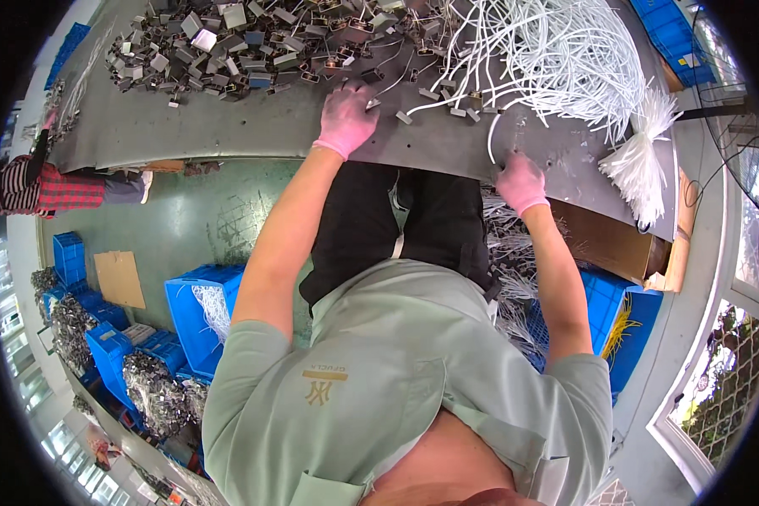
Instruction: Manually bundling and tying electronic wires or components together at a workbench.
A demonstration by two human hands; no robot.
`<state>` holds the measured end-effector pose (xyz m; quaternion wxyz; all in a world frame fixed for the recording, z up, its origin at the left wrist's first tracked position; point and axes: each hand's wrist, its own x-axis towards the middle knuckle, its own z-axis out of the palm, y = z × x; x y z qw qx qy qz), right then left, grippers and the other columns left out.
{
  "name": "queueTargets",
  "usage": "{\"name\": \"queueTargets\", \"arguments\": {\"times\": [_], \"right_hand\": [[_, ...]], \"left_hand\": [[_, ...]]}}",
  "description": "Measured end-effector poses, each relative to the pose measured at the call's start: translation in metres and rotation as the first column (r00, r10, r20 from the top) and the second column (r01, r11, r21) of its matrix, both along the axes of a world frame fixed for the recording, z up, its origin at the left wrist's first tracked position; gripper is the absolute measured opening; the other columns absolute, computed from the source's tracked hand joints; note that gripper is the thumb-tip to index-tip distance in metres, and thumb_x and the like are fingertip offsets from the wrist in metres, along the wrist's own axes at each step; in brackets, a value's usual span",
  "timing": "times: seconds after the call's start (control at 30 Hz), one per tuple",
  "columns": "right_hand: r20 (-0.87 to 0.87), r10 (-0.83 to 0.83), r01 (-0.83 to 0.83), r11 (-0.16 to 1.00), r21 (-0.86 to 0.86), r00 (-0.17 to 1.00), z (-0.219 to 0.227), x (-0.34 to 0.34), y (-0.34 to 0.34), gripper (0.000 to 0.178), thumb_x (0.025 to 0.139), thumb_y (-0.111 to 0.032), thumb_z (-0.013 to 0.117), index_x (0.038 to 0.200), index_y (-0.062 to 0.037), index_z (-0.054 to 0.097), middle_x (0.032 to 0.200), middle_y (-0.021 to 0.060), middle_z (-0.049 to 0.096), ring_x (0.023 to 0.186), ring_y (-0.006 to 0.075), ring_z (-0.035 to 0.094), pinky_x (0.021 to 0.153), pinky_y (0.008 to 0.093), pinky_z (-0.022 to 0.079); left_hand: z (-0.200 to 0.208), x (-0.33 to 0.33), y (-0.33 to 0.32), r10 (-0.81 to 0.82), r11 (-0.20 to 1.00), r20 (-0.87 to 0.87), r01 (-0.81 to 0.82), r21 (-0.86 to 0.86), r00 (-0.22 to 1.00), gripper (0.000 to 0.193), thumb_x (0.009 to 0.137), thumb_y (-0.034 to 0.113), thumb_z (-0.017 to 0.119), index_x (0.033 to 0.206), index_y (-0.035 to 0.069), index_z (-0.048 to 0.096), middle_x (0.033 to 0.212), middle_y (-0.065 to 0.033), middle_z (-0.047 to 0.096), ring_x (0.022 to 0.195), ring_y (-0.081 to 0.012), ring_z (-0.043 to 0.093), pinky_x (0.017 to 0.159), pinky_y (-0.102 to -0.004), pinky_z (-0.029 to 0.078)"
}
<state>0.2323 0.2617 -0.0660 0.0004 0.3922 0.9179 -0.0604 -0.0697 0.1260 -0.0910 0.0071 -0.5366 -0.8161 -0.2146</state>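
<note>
My left hand (347, 116), in a pink glove with grey fingertips, is over the near part of the grey metal table (253, 126). Its fingers are curled and closed around a small metal piece (373, 104) that shows beside the thumb. At the table's front edge is my right hand (521, 180), gloved the same way, its fingers closed at the lower end of a curved white cable (492, 135). The fingertips of that hand are partly hidden. Between the hands, another white cable with a small metal block (404, 117) at its end lies on the table.
Many small metal housings (219, 59) are heaped at the back. A tangle of white cables (557, 63) covers the back right, with a tied bundle (645, 152) hanging near the right edge. Blue crates (198, 308) stand on the floor. Another person (55, 187) stands far left.
</note>
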Motion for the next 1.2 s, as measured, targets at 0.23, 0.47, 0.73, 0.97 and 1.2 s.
{"name": "queueTargets", "arguments": {"times": [0.23, 0.47, 0.73, 0.97, 1.2], "right_hand": [[-0.379, -0.486, -0.223, 0.349, -0.910, 0.787, 0.003, -0.041, -0.053, 0.017, 0.091, -0.013, 0.054, 0.094, 0.0031, 0.060, 0.076, 0.0100, 0.065, 0.053, 0.0165, 0.062, 0.046, 0.0264, 0.049], [-0.294, -0.690, -0.486, -0.097, -0.868, 0.662, -0.029, -0.149, -0.115, 0.021, 0.092, -0.015, 0.056, 0.102, 0.0032, 0.060, 0.092, 0.0114, 0.067, 0.073, 0.0215, 0.069, 0.061, 0.0318, 0.055], [-0.557, -0.669, -0.290, 0.477, -0.829, 0.492, 0.006, -0.165, -0.096, 0.022, 0.089, -0.013, 0.061, 0.104, 0.0036, 0.063, 0.081, 0.0044, 0.063, 0.068, 0.0082, 0.053, 0.060, 0.0229, 0.043], [-0.653, -0.718, -0.347, 0.564, -0.749, 0.242, 0.010, -0.171, -0.041, 0.018, 0.093, -0.012, 0.056, 0.101, 0.0030, 0.059, 0.081, 0.0082, 0.065, 0.062, 0.0159, 0.061, 0.053, 0.0278, 0.050], [-0.659, -0.740, -0.327, 0.594, -0.735, 0.137, 0.004, -0.161, -0.028, 0.021, 0.091, -0.016, 0.058, 0.093, 0.0041, 0.061, 0.075, 0.0067, 0.062, 0.062, 0.0130, 0.056, 0.055, 0.0276, 0.048]], "left_hand": [[-0.003, 0.014, -0.096, -0.018, 0.967, 0.628, -0.147, 0.210, 0.778, 0.020, 0.084, 0.014, 0.059, 0.099, 0.001, 0.061, 0.082, -0.0120, 0.063, 0.075, -0.0202, 0.061, 0.068, -0.0324, 0.048], [0.007, 0.077, -0.252, 0.166, 0.935, 0.914, -0.352, -0.028, 0.369, 0.021, 0.083, 0.016, 0.055, 0.070, -0.001, 0.056, 0.056, -0.0060, 0.053, 0.048, -0.0123, 0.049, 0.046, -0.0264, 0.037], [-0.041, 0.092, -0.412, 0.406, 0.749, 0.913, -0.561, -0.352, -0.030, 0.033, 0.082, 0.027, 0.070, 0.066, 0.006, 0.050, 0.058, -0.0046, 0.053, 0.045, -0.0117, 0.047, 0.040, -0.0254, 0.034], [-0.031, 0.078, -0.397, 0.536, 0.677, 0.842, -0.628, -0.383, 0.064, 0.034, 0.083, 0.027, 0.072, 0.063, 0.007, 0.051, 0.056, -0.0034, 0.052, 0.045, -0.0114, 0.048, 0.041, -0.0252, 0.034], [-0.035, 0.067, -0.398, 0.465, 0.722, 0.883, -0.606, -0.334, 0.068, 0.036, 0.080, 0.028, 0.075, 0.064, 0.007, 0.051, 0.057, -0.0035, 0.052, 0.045, -0.0120, 0.049, 0.040, -0.0256, 0.035]]}}
